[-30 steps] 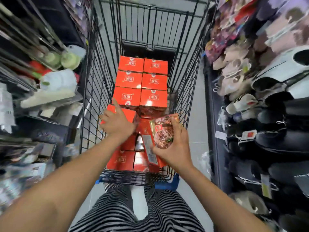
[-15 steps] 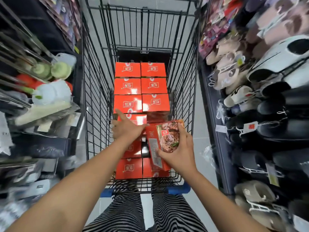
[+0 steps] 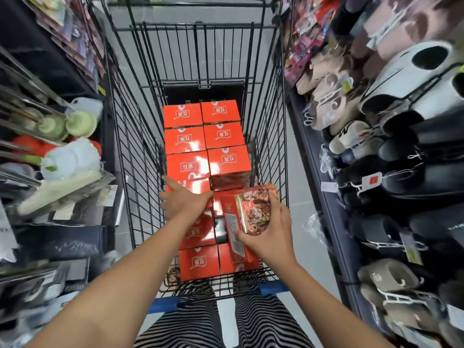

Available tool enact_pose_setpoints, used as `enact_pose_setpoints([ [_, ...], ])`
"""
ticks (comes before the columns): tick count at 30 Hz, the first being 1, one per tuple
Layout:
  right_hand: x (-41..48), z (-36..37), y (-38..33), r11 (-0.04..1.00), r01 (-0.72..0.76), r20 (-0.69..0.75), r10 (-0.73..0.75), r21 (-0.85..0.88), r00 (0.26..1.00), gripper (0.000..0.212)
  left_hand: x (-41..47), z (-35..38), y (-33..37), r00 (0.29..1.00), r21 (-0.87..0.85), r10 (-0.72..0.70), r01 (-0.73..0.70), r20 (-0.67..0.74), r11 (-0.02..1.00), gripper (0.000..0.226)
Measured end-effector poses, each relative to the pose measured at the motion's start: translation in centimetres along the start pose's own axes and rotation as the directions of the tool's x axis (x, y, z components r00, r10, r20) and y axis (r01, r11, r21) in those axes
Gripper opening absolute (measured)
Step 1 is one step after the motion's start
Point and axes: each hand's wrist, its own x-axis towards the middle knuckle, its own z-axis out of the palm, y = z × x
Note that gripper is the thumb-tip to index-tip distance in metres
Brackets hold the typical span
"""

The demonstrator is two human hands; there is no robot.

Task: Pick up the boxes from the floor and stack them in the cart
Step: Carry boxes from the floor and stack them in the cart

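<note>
Right hand (image 3: 270, 232) grips box (image 3: 247, 217) over cart (image 3: 140, 146)

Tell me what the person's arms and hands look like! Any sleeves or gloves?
No sleeves and no gloves. The left arm and the right arm are bare as far as the picture shows, and so are the left hand and the right hand. I see no watch, ring or bracelet. Below them are black-and-white striped trousers.

Bright, glary, blurred wide-angle edges.
</note>
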Motion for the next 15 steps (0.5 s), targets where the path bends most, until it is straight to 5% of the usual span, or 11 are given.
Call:
enact_pose_setpoints([
  [4,0.4,-0.4,-0.2,1.0,0.015,-0.004,-0.015,-0.018,1.0,0.116,0.3,-0.5,0.3,0.999,0.067,-0.039,0.041,-0.029,0.997,0.135],
  [7,0.6,-0.9,-0.7,0.997,0.078,-0.027,-0.079,-0.026,0.997,0.116,-0.9,-2.2,1.9,0.941,-0.059,0.268,-0.286,-0.208,0.956,0.113],
  [8,0.7,-1.0,-0.9,0.994,0.106,-0.042,-0.108,-0.035,0.993,0.116,-1.4,-3.0,2.7,0.915,-0.127,0.379,-0.395,-0.135,0.91,0.11],
  [10,1.0,-1.3,-1.3,0.985,0.166,-0.08,-0.169,-0.052,0.982,0.119,-2.5,-4.8,4.3,0.83,-0.238,0.509,-0.459,0.228,0.856,0.117],
  [12,1.3,-1.6,-1.8,0.971,0.224,-0.114,-0.232,-0.077,0.966,0.122,-3.5,-6.0,5.9,0.686,-0.147,0.497,-0.503,0.531,0.852,0.122],
  [15,1.6,-2.3,-2.4,0.946,0.298,-0.132,-0.314,-0.124,0.94,0.122,-4.0,-6.2,7.2,0.636,0.006,0.476,-0.603,0.607,0.798,0.111],
])
